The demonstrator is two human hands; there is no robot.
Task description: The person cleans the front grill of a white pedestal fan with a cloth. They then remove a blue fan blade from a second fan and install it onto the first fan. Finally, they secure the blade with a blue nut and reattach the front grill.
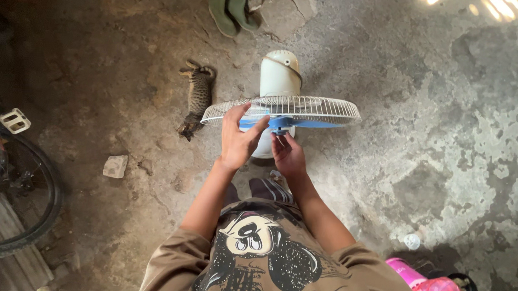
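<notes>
While the fan (278,99) stands on the floor just ahead of my feet, my left hand (237,139) spreads wide against its blue blade (254,122) to steady it, so my right hand (286,154) can pinch the blue hub cap (280,124).

Fan guard (309,106) is thin white wire metal; blades (308,123) glossy blue plastic, motor housing (279,72) smooth cream plastic (slightly grimy). Floor (439,144) rough, patchy matt concrete.
</notes>
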